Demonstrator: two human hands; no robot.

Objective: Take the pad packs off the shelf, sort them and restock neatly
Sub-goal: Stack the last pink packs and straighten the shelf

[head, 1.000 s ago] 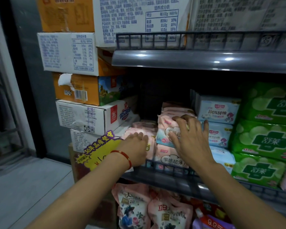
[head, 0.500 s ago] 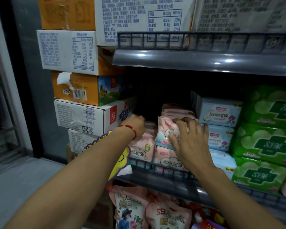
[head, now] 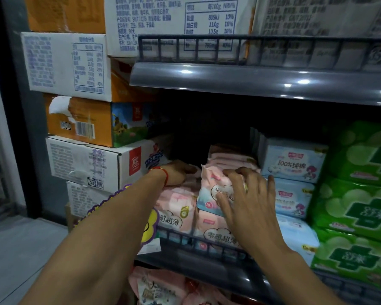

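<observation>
My left hand (head: 178, 172) lay palm-down on top of the left stack of pink pad packs (head: 176, 208), fingers straight and reaching toward the dark back of the shelf (head: 207, 260); a red string bracelet (head: 163, 172) circled that wrist. My right hand (head: 249, 201) gripped the upper pink pack (head: 211, 190) of the neighbouring stack, thumb pressed on its printed front and fingers curled over its top edge, so that the pack stood tilted forward above the lower pink pack (head: 216, 230). The two hands were apart, one on each stack. Further pink packs were piled behind the gripped one (their number cannot be told). Just right of the pink stacks stood pale blue pad packs (head: 293, 159), three high, and beyond them green packs (head: 356, 208), also stacked. All sat behind the low wire rail (head: 185, 237) at the shelf's front edge. A yellow and purple price tag (head: 147, 225) hung at the shelf's left end, partly hidden by my left forearm. Cardboard cartons (head: 86, 164) were stacked left of the shelf, and an upper shelf (head: 251, 82) carried more cartons.
</observation>
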